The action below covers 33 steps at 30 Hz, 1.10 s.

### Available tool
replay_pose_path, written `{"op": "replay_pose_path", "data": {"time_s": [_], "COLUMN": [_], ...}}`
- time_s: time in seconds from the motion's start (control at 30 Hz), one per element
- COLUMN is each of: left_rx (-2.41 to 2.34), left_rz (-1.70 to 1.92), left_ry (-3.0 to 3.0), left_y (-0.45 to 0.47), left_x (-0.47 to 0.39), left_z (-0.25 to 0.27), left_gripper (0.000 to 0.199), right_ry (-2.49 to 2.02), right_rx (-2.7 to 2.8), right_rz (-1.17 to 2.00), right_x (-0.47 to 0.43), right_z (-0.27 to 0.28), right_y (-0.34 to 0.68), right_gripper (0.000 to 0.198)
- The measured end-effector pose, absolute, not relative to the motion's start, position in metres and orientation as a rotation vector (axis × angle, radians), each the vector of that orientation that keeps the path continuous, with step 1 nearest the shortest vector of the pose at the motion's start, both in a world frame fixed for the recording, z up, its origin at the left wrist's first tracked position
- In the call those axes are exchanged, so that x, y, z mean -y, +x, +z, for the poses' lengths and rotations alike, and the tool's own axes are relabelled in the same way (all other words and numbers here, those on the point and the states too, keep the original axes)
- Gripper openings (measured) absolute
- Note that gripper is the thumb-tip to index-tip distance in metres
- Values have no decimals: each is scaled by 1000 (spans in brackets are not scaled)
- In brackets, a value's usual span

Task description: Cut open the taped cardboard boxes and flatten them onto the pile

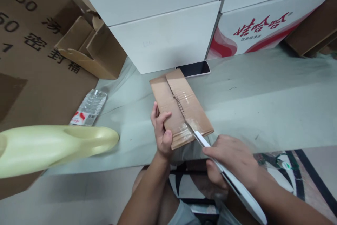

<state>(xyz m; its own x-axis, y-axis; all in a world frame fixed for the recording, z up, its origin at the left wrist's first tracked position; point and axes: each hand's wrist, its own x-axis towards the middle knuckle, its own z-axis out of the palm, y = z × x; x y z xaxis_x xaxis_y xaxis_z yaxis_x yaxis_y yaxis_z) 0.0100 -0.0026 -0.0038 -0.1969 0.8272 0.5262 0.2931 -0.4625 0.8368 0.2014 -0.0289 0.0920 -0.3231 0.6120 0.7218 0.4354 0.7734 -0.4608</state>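
Observation:
A small brown cardboard box (181,107), tilted, lies in the middle near the front of the covered table. My left hand (162,130) grips its left edge, with the fingertips on the top face and part of the hand hidden. My right hand (231,160) is closed around the long white handle of a utility knife (223,170). The knife's blade tip touches the box's centre seam, close to clear tape at the near end. A torn line of perforations and creases runs up that seam. Just beyond the box's far edge lies a smartphone (196,68), screen up.
White cartons (168,39) stand along the back, beside a red-and-white carton (252,32). On the left are a large printed carton (15,60), an opened small carton (100,49), a flattened plastic bottle (91,107) and a pale yellow curved object (55,147). Another brown carton (310,30) is at right.

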Motion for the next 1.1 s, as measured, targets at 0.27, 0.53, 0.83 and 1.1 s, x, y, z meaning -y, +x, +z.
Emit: {"op": "replay_pose_path", "data": {"time_s": [0.27, 0.53, 0.83, 1.1], "left_rx": [-1332, -1296, -1276, -1163], "left_rz": [1690, 1694, 1709, 1708], "left_ry": [1743, 1700, 1727, 1896], "left_y": [13, 17, 17, 12], "left_x": [0, 2, -3, 17], "left_z": [1, 4, 6, 16], "left_gripper": [43, 43, 43, 67], "right_ry": [-900, -954, -910, -1066], "right_rx": [2077, 2093, 2136, 1715], "right_rz": [71, 147, 257, 54], "right_x": [41, 57, 75, 37], "right_z": [102, 117, 125, 65], "right_y": [195, 200, 225, 241], "right_gripper": [24, 22, 20, 30]}}
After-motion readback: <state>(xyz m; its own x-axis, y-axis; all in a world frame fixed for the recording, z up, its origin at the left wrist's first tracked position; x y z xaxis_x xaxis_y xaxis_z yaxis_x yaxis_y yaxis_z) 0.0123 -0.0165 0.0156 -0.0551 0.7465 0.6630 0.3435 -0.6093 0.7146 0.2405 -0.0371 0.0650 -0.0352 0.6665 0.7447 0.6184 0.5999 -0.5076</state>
